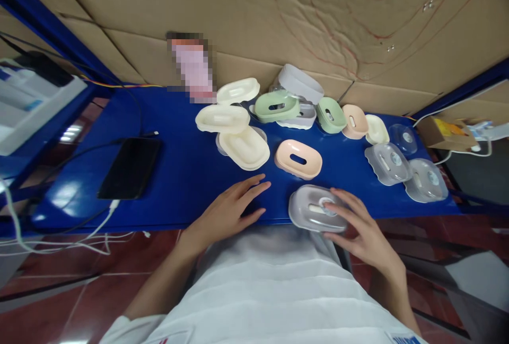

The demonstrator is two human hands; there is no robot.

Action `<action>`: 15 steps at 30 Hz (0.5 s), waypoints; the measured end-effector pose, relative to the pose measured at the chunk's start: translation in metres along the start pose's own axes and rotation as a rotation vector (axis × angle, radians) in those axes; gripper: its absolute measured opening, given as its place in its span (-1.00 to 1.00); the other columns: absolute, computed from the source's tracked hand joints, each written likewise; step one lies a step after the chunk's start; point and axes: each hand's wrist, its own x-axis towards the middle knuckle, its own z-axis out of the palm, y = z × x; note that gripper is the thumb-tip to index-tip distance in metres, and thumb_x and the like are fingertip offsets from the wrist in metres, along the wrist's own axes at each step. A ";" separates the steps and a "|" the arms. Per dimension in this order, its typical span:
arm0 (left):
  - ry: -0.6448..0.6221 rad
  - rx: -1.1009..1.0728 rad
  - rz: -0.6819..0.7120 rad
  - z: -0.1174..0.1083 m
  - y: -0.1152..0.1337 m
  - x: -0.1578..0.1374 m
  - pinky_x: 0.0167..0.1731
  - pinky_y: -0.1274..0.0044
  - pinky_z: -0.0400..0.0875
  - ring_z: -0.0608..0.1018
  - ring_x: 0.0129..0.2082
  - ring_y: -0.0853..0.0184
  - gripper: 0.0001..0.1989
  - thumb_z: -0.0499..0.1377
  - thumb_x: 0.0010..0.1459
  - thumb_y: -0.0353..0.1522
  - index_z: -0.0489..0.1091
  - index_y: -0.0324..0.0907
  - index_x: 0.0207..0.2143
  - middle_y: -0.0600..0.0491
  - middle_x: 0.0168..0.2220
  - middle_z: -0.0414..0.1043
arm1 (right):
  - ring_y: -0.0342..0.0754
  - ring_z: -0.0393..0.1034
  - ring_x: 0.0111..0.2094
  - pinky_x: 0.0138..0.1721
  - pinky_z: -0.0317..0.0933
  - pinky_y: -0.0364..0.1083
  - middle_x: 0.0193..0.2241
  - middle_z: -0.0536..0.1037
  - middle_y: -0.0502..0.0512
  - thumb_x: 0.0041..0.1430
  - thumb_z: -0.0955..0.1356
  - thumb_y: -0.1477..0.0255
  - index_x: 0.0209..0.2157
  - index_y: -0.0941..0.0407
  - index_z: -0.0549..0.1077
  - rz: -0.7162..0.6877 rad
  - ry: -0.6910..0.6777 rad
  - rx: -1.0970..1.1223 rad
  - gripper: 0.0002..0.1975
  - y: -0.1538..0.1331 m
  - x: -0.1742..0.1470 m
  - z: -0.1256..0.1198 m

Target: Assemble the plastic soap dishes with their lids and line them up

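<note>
My right hand [358, 225] grips the right end of a grey soap box [314, 218] with a clear lid, fingers on its top by a round sticker and thumb at its near side. The box is at the table's front edge. My left hand [230, 209] hovers over or rests on the front edge, fingers apart, with nothing in it. Just beyond the grey box lies a peach soap box part [288, 165] with an oval slot. Cream trays [250, 149] are heaped to its left.
Green [331, 116], grey and peach parts [355, 121] line the back of the blue table [178, 190]. Several clear-lidded boxes [426, 181] stand at the right. A black phone [130, 169] with cables lies at the left, and cardboard [246, 10] covers the back.
</note>
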 end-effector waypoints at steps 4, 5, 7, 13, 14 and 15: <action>0.019 0.025 0.018 0.001 0.000 0.001 0.35 0.20 0.45 0.47 0.37 0.12 -0.51 0.15 0.50 -0.23 0.27 0.00 0.41 -0.07 0.44 0.31 | 0.35 0.28 0.38 0.31 0.28 0.39 0.40 0.33 0.26 0.36 0.46 0.12 0.33 -0.12 0.38 0.228 0.194 -0.170 -0.43 0.027 -0.015 0.000; 0.026 0.035 0.030 0.002 -0.001 0.001 0.35 0.20 0.45 0.47 0.37 0.12 -0.53 0.14 0.50 -0.23 0.30 -0.02 0.39 -0.08 0.43 0.32 | 0.38 0.29 0.37 0.30 0.26 0.42 0.40 0.33 0.30 0.36 0.45 0.08 0.34 -0.10 0.37 0.275 0.252 -0.247 -0.40 0.034 -0.015 0.003; 0.040 0.053 0.051 0.003 -0.001 0.001 0.35 0.20 0.46 0.49 0.36 0.13 -0.57 0.13 0.51 -0.24 0.36 -0.04 0.35 -0.09 0.41 0.35 | 0.44 0.27 0.38 0.29 0.18 0.48 0.41 0.32 0.36 0.37 0.42 0.02 0.38 -0.05 0.34 0.344 0.328 -0.374 -0.34 0.047 -0.011 0.006; 0.066 0.068 0.081 0.007 -0.004 0.001 0.34 0.18 0.47 0.52 0.32 0.12 -0.65 0.15 0.50 -0.25 0.47 -0.05 0.25 -0.08 0.36 0.43 | 0.27 0.36 0.34 0.29 0.23 0.24 0.29 0.48 0.47 0.48 0.30 0.18 0.30 0.15 0.46 0.311 0.411 -0.391 -0.49 0.129 0.042 -0.057; 0.070 0.069 0.084 0.007 -0.005 0.001 0.33 0.18 0.48 0.53 0.32 0.12 -0.66 0.15 0.50 -0.25 0.48 -0.05 0.24 -0.08 0.35 0.43 | 0.24 0.44 0.26 0.22 0.27 0.18 0.21 0.55 0.49 0.47 0.31 0.22 0.21 0.19 0.53 0.352 0.428 -0.437 -0.54 0.148 0.056 -0.075; 0.070 0.070 0.087 0.007 -0.005 0.001 0.33 0.19 0.48 0.53 0.32 0.13 -0.67 0.15 0.50 -0.25 0.49 -0.05 0.23 -0.07 0.35 0.44 | 0.21 0.51 0.14 0.12 0.31 0.13 0.13 0.61 0.49 0.45 0.32 0.23 0.11 0.21 0.59 0.414 0.432 -0.497 -0.58 0.167 0.071 -0.092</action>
